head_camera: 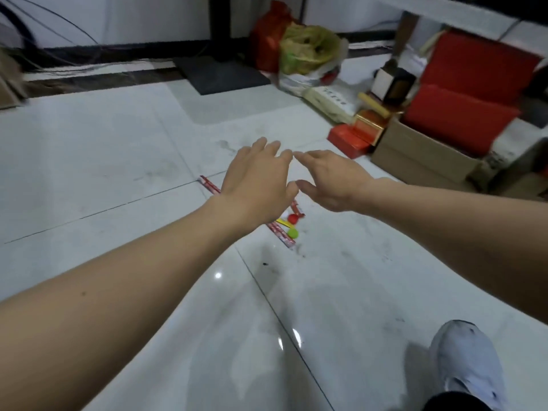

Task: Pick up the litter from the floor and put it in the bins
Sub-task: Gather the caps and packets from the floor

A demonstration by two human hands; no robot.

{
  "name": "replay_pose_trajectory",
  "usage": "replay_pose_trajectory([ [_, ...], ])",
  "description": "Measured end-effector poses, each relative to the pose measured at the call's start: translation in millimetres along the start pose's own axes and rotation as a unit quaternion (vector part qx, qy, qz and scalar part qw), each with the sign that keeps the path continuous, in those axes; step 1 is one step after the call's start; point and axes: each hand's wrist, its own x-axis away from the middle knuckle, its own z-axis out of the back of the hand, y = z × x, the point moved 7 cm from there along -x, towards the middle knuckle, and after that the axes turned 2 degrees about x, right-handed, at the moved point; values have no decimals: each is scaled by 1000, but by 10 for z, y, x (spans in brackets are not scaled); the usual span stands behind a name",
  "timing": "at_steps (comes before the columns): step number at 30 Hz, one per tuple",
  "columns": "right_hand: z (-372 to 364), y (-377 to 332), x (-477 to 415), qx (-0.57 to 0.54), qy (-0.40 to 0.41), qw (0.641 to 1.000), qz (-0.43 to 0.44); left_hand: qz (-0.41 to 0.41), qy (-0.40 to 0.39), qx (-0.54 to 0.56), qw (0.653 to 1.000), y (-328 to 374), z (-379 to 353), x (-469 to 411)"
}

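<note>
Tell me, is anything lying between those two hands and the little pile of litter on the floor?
Nothing visible does. Both the left hand and the right hand hang open and empty above the litter: long red wrappers, a red cap and a green cap on bare tile. No bin is in view.

I am looking at a pale tiled floor [89, 149] with dark grout lines and scuff marks. A black pedestal base [222, 72] is standing near the far wall, with cables [44, 31] trailing to its left. Red and yellow-green plastic bags [299, 46] are slumping beside it. A white power strip [329, 99] is lying close to small red and gold boxes [358, 134]. An open cardboard box [421, 155] is holding red folders [465, 114]. A grey shoe [468, 363] is showing at the bottom right.
</note>
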Motion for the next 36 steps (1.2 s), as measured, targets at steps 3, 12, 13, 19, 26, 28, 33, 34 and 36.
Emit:
replay_pose_trajectory([
  [3, -150, 248, 197, 5, -17, 1000, -19, -24, -8, -5, 1000, 252, -159, -79],
  [12, -845, 616, 363, -21, -52, 997, -44, 24, -44, -14, 999, 294, -833, -217],
  [13, -931, 640, 342, -23, -58, 997, -41, 37, -51, -10, 998, 289, -936, -242],
  [19, -1387, 795, 137, -51, -77, 996, -16, 89, -85, -25, 992, 242, -1497, -397],
  [26, -1913, 940, -112, -86, -137, 987, 10, 161, -126, -33, 978, 36, -2067, -399],
  [28, -2038, 923, -237, -88, -145, 985, 29, 181, -132, -18, 974, -14, -2222, -354],
  [33, -2327, 799, -617, -106, -152, 980, 77, 212, -129, -4, 969, -160, -2423, -288],
  [34, -2372, 771, -700, -118, -150, 978, 85, 215, -135, -4, 967, -188, -2454, -281],
  [36, -2473, 720, -855, -132, -143, 976, 102, 224, -144, -5, 964, -243, -2508, -259],
])
